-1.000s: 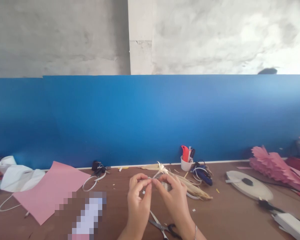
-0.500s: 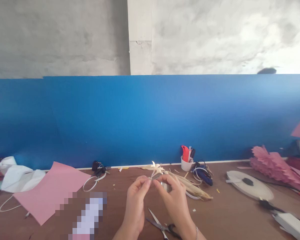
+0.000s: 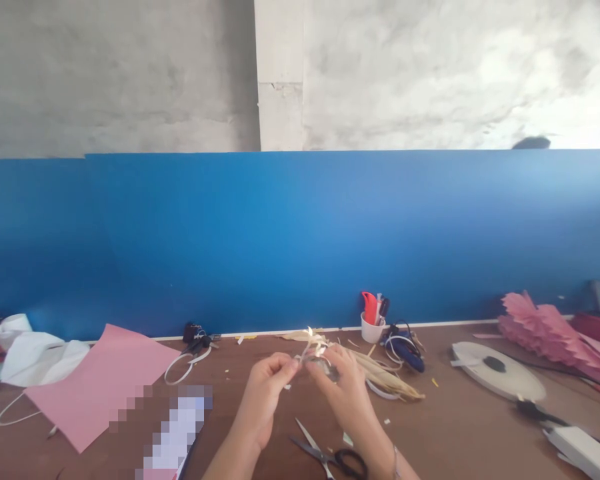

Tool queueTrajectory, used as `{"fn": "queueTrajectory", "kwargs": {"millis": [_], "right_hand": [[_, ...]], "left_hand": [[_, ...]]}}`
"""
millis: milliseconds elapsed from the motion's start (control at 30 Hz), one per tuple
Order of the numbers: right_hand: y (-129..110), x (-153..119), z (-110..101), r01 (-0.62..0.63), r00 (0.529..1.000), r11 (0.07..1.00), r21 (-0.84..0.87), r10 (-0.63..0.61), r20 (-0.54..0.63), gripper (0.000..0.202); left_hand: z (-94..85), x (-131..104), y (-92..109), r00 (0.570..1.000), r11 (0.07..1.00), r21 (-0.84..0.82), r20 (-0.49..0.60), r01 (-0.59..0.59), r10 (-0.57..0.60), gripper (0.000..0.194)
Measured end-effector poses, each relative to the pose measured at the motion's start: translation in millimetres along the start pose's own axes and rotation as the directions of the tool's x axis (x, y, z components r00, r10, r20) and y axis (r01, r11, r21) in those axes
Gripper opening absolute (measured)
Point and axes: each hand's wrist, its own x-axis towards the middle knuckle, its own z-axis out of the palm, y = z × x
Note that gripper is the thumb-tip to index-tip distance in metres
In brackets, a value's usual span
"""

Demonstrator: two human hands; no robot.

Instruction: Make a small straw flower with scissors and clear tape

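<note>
My left hand (image 3: 269, 387) pinches the lower end of a small pale piece with curled, petal-like strips (image 3: 312, 341) between thumb and fingertips. My right hand (image 3: 341, 380) faces it closely, its fingers bent around a greyish, partly see-through round thing (image 3: 325, 363) that the fingers largely hide; its kind is unclear. Behind the right hand lies a bundle of dry, straw-coloured leaf strips (image 3: 393, 379) on the brown table (image 3: 430, 440). Scissors (image 3: 320, 453) with black handles rest half spread on the table below, between my forearms.
A pink sheet (image 3: 103, 387) and a white mask (image 3: 43, 360) lie left, with keys (image 3: 196, 339) beyond. A white cup (image 3: 373, 330) of pens stands by the blue partition (image 3: 300, 247). Rightward are a pale oval object (image 3: 500, 373), a white power strip (image 3: 583, 453) and pink pleated paper (image 3: 550, 333).
Both hands stay close together. My left hand has shifted slightly left, and my right fingers have curled lower over the greyish thing. More of the scissors' handles shows now.
</note>
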Motion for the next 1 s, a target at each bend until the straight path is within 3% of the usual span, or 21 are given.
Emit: {"fn": "queueTrajectory", "kwargs": {"millis": [100,200,267,333,367,433,533,633,1000], "right_hand": [[10,6,2,-0.102,0.985,0.955,0.279,0.058,0.161,0.027],[22,12,-5,-0.245,0.952,0.858,0.451,0.126,0.277,0.052],[25,15,-17,-0.148,0.985,0.919,0.366,0.103,0.140,0.070],[20,14,-31,0.092,0.994,0.989,0.119,-0.085,-0.063,0.067],[15,13,-38,0.200,0.975,0.979,-0.034,-0.202,-0.094,0.056],[2,10,-45,0.363,0.926,0.888,-0.283,-0.377,0.004,0.034],[-12,10,-46,0.509,0.858,0.746,-0.429,-0.476,0.191,0.022],[-13,17,-43,0.534,0.846,0.717,-0.448,-0.440,0.302,0.022],[-16,28,-50,0.500,0.840,0.778,-0.380,-0.329,0.431,0.006]], "left_hand": [[-3.1,5,0,0.996,0.996,0.032,0.022,0.085,-0.086,0.028],[-2.8,11,3,0.991,0.985,0.108,-0.005,0.135,-0.135,0.028],[-1.8,15,7,0.988,0.967,0.204,-0.017,0.152,-0.152,0.027],[-0.1,20,12,0.982,0.934,0.304,-0.018,0.186,-0.189,0.028],[1.1,22,15,0.978,0.916,0.347,-0.021,0.203,-0.208,0.028],[4.3,27,19,0.971,0.881,0.420,-0.005,0.220,-0.240,0.027],[10.2,30,24,0.966,0.847,0.504,0.085,0.170,-0.245,0.026],[15.1,30,28,0.958,0.821,0.554,0.135,0.140,-0.254,0.027],[14.8,26,30,0.953,0.770,0.635,0.197,0.055,-0.231,0.020]]}}
